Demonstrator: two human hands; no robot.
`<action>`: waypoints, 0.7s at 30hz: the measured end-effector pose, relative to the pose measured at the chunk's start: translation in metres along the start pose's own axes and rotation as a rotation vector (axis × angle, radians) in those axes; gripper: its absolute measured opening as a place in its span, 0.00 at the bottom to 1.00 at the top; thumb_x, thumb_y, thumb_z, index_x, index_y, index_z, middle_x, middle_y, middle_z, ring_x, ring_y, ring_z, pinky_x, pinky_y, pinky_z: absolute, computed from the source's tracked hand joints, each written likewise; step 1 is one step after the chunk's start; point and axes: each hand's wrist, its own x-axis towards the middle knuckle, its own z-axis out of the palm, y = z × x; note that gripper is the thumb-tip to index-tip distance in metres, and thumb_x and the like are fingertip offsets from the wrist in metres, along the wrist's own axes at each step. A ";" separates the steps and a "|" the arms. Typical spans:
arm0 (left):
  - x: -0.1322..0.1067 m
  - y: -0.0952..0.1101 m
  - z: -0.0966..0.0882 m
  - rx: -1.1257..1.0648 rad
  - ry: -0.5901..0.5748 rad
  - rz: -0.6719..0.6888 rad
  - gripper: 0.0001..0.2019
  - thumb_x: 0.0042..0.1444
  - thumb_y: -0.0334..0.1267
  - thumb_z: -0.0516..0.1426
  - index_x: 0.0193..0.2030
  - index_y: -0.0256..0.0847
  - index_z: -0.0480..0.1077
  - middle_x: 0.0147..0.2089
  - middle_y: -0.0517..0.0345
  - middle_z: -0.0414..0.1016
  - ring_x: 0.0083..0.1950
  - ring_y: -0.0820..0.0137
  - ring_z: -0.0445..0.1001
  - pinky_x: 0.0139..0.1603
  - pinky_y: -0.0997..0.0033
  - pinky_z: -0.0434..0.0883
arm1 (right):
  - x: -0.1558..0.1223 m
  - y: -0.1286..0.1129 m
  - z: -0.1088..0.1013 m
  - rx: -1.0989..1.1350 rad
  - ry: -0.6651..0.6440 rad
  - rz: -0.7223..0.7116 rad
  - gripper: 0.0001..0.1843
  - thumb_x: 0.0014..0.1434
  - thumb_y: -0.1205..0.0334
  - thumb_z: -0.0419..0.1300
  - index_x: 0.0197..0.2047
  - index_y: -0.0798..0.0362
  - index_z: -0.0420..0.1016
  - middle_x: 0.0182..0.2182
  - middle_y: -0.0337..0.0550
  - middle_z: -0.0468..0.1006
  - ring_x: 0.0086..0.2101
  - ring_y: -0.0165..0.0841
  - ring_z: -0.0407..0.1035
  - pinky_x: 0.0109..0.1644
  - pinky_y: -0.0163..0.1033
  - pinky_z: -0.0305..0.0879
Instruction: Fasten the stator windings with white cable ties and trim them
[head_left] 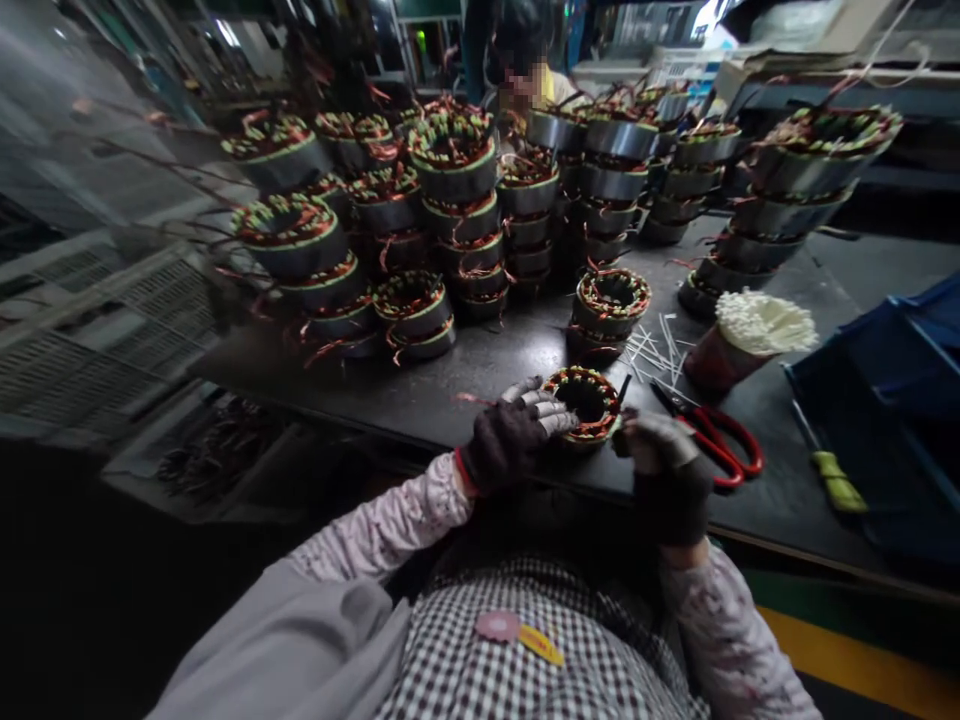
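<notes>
- In the head view, I am working at a dark bench [510, 345], with a copper-wound stator [606, 395] sitting near its front edge, right between my hands.
- My left hand [517, 430], in a dark glove with pale fingertips, is resting its fingers, held close together, over the stator's left rim; my thumb is hidden, so I cannot tell whether I am clamping it.
- My right hand [670, 465], gloved too, is hovering at the stator's right side with its fingers curled; it is blurring, and I cannot tell whether they are closing on anything.
- A black lead [625, 387] is sticking up from the stator's right side.
- Red-handled scissors [724, 445] are lying just beyond my right hand, blades pointing away from me.
- Loose white strips [656, 350] are lying behind the stator, beside a dark red cup [712, 365] that is holding a white bundle [765, 322].
- A short stack of stators [609, 325] is standing just behind mine; taller stacks [461, 225] are filling the bench beyond.
- A co-worker [559, 90] is facing me behind them.
</notes>
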 end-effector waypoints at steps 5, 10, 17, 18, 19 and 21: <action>0.045 -0.021 -0.023 -0.126 -0.187 0.121 0.18 0.69 0.27 0.60 0.52 0.51 0.90 0.52 0.60 0.94 0.58 0.62 0.90 0.85 0.45 0.70 | 0.047 0.012 -0.031 0.372 0.227 0.452 0.30 0.55 0.36 0.77 0.50 0.48 0.80 0.40 0.41 0.88 0.30 0.32 0.77 0.30 0.36 0.73; 0.039 -0.014 -0.018 -0.302 -0.108 0.063 0.08 0.69 0.40 0.67 0.51 0.48 0.87 0.54 0.56 0.93 0.63 0.57 0.88 0.83 0.42 0.70 | 0.077 0.026 -0.089 0.162 0.575 0.314 0.22 0.57 0.46 0.73 0.47 0.49 0.76 0.38 0.38 0.82 0.34 0.30 0.76 0.38 0.36 0.75; 0.040 -0.010 0.006 -0.243 -0.050 0.089 0.02 0.66 0.42 0.71 0.43 0.52 0.89 0.42 0.60 0.90 0.49 0.60 0.88 0.74 0.45 0.76 | 0.144 0.043 -0.087 -0.006 0.594 0.270 0.14 0.60 0.53 0.70 0.44 0.51 0.76 0.36 0.39 0.82 0.32 0.29 0.70 0.38 0.37 0.71; 0.040 -0.010 0.008 -0.210 -0.039 0.106 0.03 0.66 0.41 0.71 0.43 0.52 0.89 0.43 0.60 0.90 0.50 0.60 0.88 0.74 0.45 0.76 | 0.147 0.041 -0.084 -0.016 0.594 0.259 0.13 0.62 0.53 0.69 0.44 0.52 0.76 0.37 0.41 0.83 0.33 0.30 0.72 0.40 0.38 0.72; 0.038 -0.011 0.010 -0.189 -0.015 0.118 0.03 0.67 0.41 0.70 0.44 0.52 0.89 0.44 0.59 0.91 0.51 0.59 0.88 0.75 0.44 0.76 | 0.148 0.039 -0.084 -0.024 0.596 0.247 0.13 0.64 0.52 0.67 0.45 0.52 0.76 0.39 0.44 0.83 0.35 0.31 0.73 0.41 0.40 0.74; 0.033 -0.011 0.014 -0.179 0.049 0.124 0.05 0.68 0.40 0.70 0.48 0.51 0.89 0.51 0.56 0.92 0.58 0.57 0.88 0.79 0.42 0.74 | 0.137 0.033 -0.087 -0.034 0.622 0.223 0.16 0.67 0.49 0.65 0.48 0.52 0.75 0.45 0.50 0.84 0.38 0.35 0.77 0.44 0.43 0.77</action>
